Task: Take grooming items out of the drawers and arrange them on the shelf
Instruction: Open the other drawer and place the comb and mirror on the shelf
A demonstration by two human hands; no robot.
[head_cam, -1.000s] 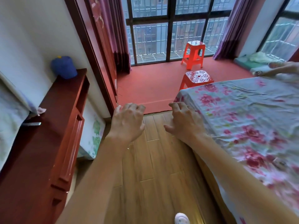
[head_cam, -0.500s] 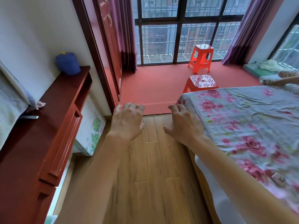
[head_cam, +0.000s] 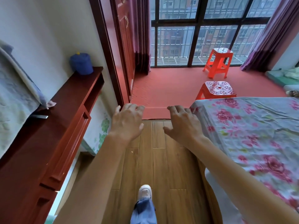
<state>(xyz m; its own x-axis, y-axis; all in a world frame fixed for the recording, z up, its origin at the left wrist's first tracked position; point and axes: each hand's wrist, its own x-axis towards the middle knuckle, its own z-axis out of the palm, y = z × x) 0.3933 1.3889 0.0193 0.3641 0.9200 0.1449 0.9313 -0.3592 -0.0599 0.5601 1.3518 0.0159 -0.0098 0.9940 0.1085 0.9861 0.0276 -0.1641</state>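
Red-brown wooden shelf [head_cam: 64,107] with its long drawers [head_cam: 69,151] pushed in runs down the left side of the frame, and a round blue tub [head_cam: 81,63] sits on top of it at the upper left. In the middle, the left hand [head_cam: 127,122] and the right hand [head_cam: 182,125] hang over the brown wooden floor [head_cam: 169,167], both wide and loose, holding nothing. A bed with a pink flower sheet [head_cam: 252,135] fills the right side, just below a short orange plastic stool [head_cam: 217,90].
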